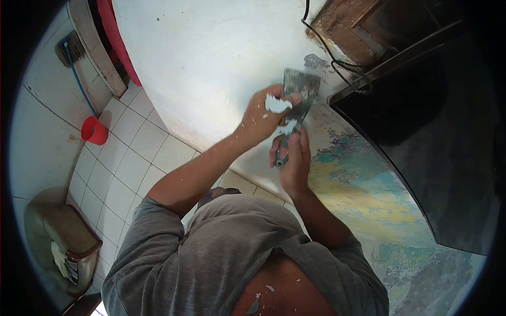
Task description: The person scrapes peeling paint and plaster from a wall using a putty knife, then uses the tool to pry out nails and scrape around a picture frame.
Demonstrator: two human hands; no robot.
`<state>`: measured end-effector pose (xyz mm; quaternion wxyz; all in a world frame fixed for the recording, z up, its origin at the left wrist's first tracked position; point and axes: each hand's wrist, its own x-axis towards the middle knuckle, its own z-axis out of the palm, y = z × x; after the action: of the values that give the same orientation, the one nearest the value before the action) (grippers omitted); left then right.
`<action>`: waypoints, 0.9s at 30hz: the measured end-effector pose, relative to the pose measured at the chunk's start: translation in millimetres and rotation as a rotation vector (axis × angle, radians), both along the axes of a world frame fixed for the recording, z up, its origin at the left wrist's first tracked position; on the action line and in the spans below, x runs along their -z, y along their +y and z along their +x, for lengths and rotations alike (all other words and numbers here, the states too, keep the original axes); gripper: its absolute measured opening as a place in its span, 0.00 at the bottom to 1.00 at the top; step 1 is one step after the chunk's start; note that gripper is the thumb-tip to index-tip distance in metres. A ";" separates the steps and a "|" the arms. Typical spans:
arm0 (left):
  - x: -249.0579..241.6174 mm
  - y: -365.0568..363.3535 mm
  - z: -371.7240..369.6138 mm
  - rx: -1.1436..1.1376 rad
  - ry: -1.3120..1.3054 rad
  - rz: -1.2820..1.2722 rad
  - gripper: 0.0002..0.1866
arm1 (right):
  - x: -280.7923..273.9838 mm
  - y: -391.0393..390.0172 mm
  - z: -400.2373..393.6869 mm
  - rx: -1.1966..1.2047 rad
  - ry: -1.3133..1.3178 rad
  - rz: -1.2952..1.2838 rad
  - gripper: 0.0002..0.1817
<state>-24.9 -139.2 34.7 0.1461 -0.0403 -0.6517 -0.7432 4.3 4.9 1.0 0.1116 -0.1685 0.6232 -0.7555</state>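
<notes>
A putty knife [308, 87] with a wide, worn metal blade is held up against the wall, its blade pointing away from me. My right hand [296, 160] is closed round its dark handle, which has a reddish patch. Beside the blade, my left hand [264, 113] is closed with the thumb lying on the metal; its other fingers are partly hidden. A pale paint flake [278, 104] rests on my left hand, and smaller bits dot the forearm. Another paint flake [288, 127] lies near the base of the blade.
The wall [211, 58] is white at left, with scraped yellow and teal patches [363, 195] at right. A large black screen-like panel [432, 131] stands close on the right, below a black cable [332, 55]. A red bucket [95, 130], broom [71, 50] and brown armchair [71, 231] are at left.
</notes>
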 end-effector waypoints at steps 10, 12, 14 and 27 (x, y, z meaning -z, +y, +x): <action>-19.4 3.7 3.2 0.078 -0.076 -0.074 0.16 | 9.8 -1.5 11.8 0.050 -0.050 -0.150 0.20; -8.5 5.3 5.6 0.119 -0.145 -0.110 0.16 | 10.8 -1.0 16.2 0.084 -0.080 -0.137 0.20; -11.3 5.7 0.2 0.109 -0.081 -0.047 0.15 | 6.8 -1.1 11.1 0.121 -0.117 -0.121 0.19; -31.1 4.4 -14.4 0.023 0.055 -0.094 0.08 | -5.0 3.4 -17.6 0.003 0.059 -0.122 0.21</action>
<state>-39.2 -134.7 65.8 0.1534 -0.0750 -0.6812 -0.7119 -13.3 8.4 6.0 0.0816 -0.1962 0.5792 -0.7870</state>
